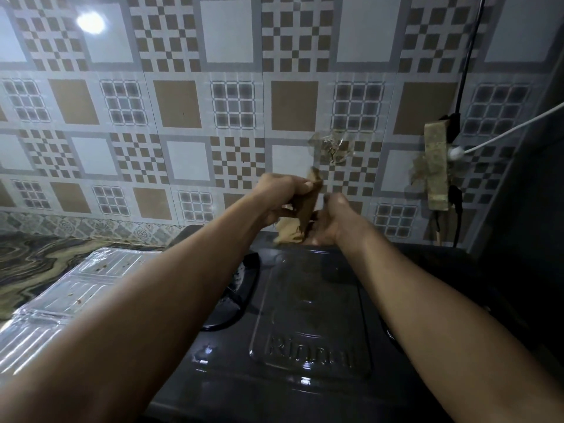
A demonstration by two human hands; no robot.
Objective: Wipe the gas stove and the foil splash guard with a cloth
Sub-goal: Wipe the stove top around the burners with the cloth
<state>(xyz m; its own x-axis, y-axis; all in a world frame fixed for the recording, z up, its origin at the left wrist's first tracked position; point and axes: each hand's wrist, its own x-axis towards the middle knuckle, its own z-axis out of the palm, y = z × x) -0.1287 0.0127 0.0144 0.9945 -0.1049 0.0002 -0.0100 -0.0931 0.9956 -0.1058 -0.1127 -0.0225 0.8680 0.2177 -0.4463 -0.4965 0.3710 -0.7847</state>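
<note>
A dark gas stove [308, 340] fills the lower middle, with raised lettering on its top and a burner ring [241, 288] partly hidden under my left arm. The foil splash guard [70, 288] lies flat to the left of the stove, shiny, with brown specks. Both arms reach over the stove's far edge. My left hand [280, 196] and my right hand [332, 221] grip one tan cloth [293, 230], bunched and stretched between them above the back of the stove.
A patterned tile wall [183, 117] stands right behind the stove. Strips of tape [436, 169], a black cable [467, 71] and a white cord [503, 132] hang at the right. A marbled countertop [33, 257] runs to the left. A dark surface rises at the far right.
</note>
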